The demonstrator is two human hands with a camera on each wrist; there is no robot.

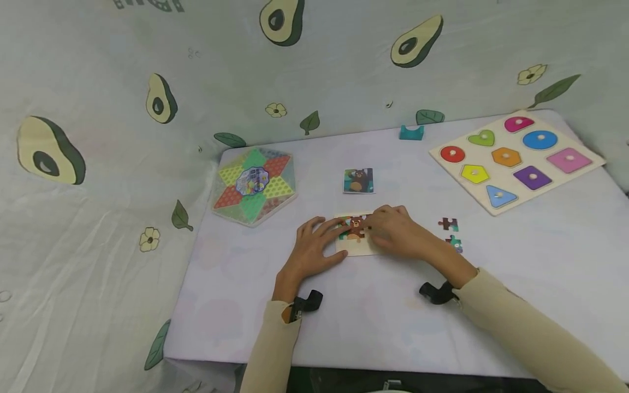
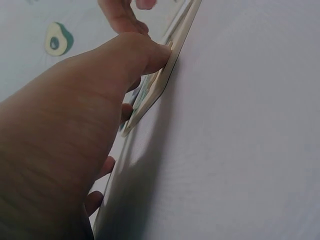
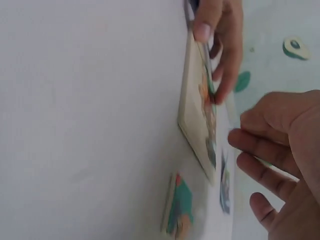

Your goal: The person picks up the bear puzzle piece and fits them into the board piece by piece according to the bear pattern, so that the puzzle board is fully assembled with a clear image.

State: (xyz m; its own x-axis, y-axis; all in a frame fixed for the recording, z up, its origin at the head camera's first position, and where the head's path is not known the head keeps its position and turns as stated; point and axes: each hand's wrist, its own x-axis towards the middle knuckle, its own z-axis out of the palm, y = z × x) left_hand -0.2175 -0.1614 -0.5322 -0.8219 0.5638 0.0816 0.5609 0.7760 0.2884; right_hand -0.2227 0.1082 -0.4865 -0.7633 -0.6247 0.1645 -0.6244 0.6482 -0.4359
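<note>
A small wooden puzzle board [image 1: 361,248] with a bear picture [image 1: 355,226] lies in front of me, its upper part filled with pieces. My left hand [image 1: 314,248] is spread at the board's left end. Its thumb [image 2: 157,57] rests on the near edge and its index finger reaches over the picture. Over the board's right side is my right hand [image 1: 398,232], fingers bent, thumb and index tips close together. I cannot tell whether a piece is between them. Two loose puzzle pieces, one brown and teal [image 1: 448,224], one green [image 1: 455,243], lie to the right.
Behind the board lies a square bear card [image 1: 358,180]. A hexagonal star-pattern game box [image 1: 253,185] sits at the back left. At the back right is a shape peg board [image 1: 501,177], with a small teal block [image 1: 411,133] near the table's far edge.
</note>
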